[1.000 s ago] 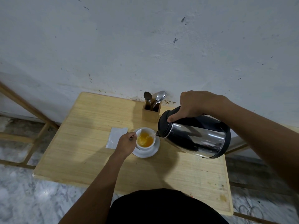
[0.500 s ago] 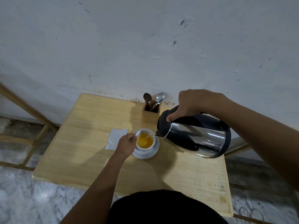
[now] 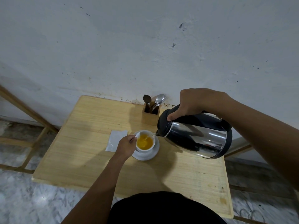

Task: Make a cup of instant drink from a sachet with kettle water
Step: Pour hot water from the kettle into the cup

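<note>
A white cup (image 3: pixel 146 148) with orange liquid stands on a white saucer (image 3: pixel 145 156) in the middle of the wooden table (image 3: pixel 90 160). My left hand (image 3: pixel 126 146) grips the cup at its left side, by the handle. My right hand (image 3: pixel 195 102) grips the black handle of a steel kettle (image 3: pixel 196 137), which is tilted left with its spout over the cup's right rim. A thin stream of water runs from the spout into the cup. A white sachet (image 3: pixel 115 140) lies flat just left of the cup, partly under my left hand.
A wooden holder (image 3: pixel 149 118) with spoons stands at the table's back edge, against the white wall, just left of the kettle's lid. Wooden rails run along the floor at left and right. My dark clothing fills the bottom middle.
The kettle and both hands have stayed almost still while the water keeps running. The orange liquid in the cup stands a little higher.
</note>
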